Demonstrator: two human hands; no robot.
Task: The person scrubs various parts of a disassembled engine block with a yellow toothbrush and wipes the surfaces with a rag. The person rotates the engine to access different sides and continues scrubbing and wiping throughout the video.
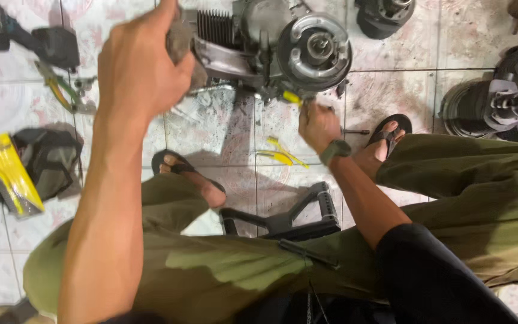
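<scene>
A grey metal engine (271, 45) with a round flywheel housing (319, 51) lies on the tiled floor in front of me. My left hand (142, 66) is raised over its left end, closed around a dirty grey rag (182, 45) pressed near the cooling fins. My right hand (318, 125) sits just below the flywheel housing, gripping a small tool with a yellow handle (292, 97) that points up at the engine's underside. A watch is on that wrist.
A yellow packet on a dark bag (25, 168) lies left. Pliers (61, 93) and a power tool (25, 36) are at upper left. More engine parts (499, 108) stand right. Yellow strips (283, 156) lie between my sandalled feet; a black stool frame (295, 219) is beneath me.
</scene>
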